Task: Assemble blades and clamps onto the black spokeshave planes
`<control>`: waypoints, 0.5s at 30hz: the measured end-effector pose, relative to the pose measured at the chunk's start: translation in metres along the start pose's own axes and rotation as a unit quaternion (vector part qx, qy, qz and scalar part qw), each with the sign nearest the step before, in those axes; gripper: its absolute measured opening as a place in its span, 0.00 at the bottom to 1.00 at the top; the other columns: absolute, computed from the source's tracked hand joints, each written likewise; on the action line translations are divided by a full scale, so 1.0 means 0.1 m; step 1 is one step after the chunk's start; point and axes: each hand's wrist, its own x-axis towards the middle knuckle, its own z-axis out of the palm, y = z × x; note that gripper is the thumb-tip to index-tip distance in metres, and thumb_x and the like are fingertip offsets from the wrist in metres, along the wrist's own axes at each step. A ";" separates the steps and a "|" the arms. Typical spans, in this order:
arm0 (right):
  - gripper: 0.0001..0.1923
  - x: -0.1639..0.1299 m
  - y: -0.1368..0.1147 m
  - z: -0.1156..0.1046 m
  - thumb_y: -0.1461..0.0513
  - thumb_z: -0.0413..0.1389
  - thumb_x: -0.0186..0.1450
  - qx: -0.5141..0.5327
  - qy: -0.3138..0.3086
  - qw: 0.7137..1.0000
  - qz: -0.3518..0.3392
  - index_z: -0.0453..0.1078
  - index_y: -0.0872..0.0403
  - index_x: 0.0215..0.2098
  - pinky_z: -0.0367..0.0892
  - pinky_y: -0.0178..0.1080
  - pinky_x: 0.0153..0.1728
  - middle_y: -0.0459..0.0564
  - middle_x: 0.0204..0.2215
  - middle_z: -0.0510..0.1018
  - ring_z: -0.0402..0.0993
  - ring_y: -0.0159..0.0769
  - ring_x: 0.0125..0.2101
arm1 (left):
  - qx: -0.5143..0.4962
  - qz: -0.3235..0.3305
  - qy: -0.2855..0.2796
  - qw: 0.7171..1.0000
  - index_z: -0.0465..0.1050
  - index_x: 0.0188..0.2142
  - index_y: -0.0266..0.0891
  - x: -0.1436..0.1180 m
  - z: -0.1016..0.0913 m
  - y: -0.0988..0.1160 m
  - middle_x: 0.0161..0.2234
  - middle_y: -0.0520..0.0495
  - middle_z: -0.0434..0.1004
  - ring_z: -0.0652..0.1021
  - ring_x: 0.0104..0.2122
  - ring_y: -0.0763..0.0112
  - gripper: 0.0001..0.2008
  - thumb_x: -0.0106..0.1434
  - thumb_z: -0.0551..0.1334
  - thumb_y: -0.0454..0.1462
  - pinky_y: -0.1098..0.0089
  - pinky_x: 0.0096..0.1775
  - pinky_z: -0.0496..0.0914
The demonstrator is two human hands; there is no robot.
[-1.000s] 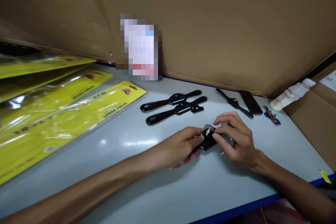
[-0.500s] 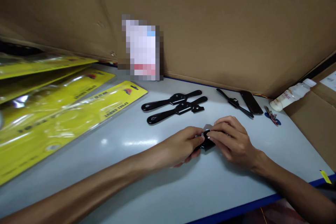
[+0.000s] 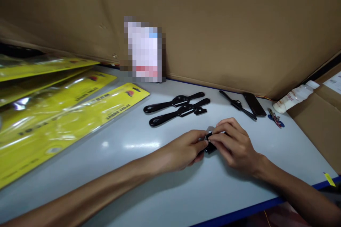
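Note:
Low over the table, my left hand (image 3: 190, 147) is closed around one end of a black spokeshave (image 3: 211, 148). A flat grey metal blade (image 3: 210, 128) sticks out past its far side. My right hand (image 3: 237, 145) is closed in a pinch over the spokeshave's middle, its fingertips close to my left thumb. A tiny bright spot shows at those fingertips; what they pinch is too small to make out. Beyond my hands lie two more black spokeshaves, a rear one (image 3: 160, 106) and a front one (image 3: 165, 116), the front one with a small notched black plate (image 3: 200, 111) at its side.
Yellow blister packs (image 3: 117, 104) printed "SPOKE SHAVE" are stacked at left. Back right are another black spokeshave (image 3: 238, 105), a dark phone-like slab (image 3: 254, 104), keys (image 3: 276, 117) and a plastic bottle (image 3: 295, 96). Cardboard (image 3: 213, 32) walls the table's back.
My right fingertips have shifted slightly left and closer to my left thumb on the spokeshave. My left hand's fingers have tucked in a little underneath. The other things lie as before.

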 end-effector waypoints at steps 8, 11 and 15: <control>0.08 0.01 0.00 0.01 0.68 0.54 0.70 -0.084 0.015 0.996 -0.017 0.74 0.57 0.35 0.64 0.43 0.33 0.52 0.29 0.76 0.63 0.38 0.32 | 0.008 0.022 0.003 1.000 0.60 0.33 0.42 0.00 0.01 0.00 0.19 0.61 0.60 0.58 0.14 0.80 0.07 0.70 0.50 0.38 0.77 0.17 0.52; 0.07 0.01 0.03 0.02 0.69 0.54 0.70 -0.060 0.017 0.998 -0.008 0.74 0.58 0.37 0.64 0.42 0.33 0.52 0.29 0.75 0.63 0.37 0.32 | 0.012 0.014 0.002 1.000 0.58 0.32 0.42 0.01 0.00 -0.01 0.19 0.61 0.60 0.58 0.14 0.80 0.08 0.70 0.50 0.37 0.78 0.17 0.53; 0.08 0.01 0.04 0.04 0.69 0.53 0.70 -0.040 0.011 0.999 -0.013 0.74 0.59 0.37 0.64 0.41 0.32 0.52 0.28 0.75 0.63 0.37 0.31 | 0.015 0.014 0.008 1.000 0.58 0.32 0.42 0.02 0.00 -0.02 0.18 0.62 0.60 0.58 0.14 0.80 0.08 0.70 0.50 0.37 0.78 0.18 0.53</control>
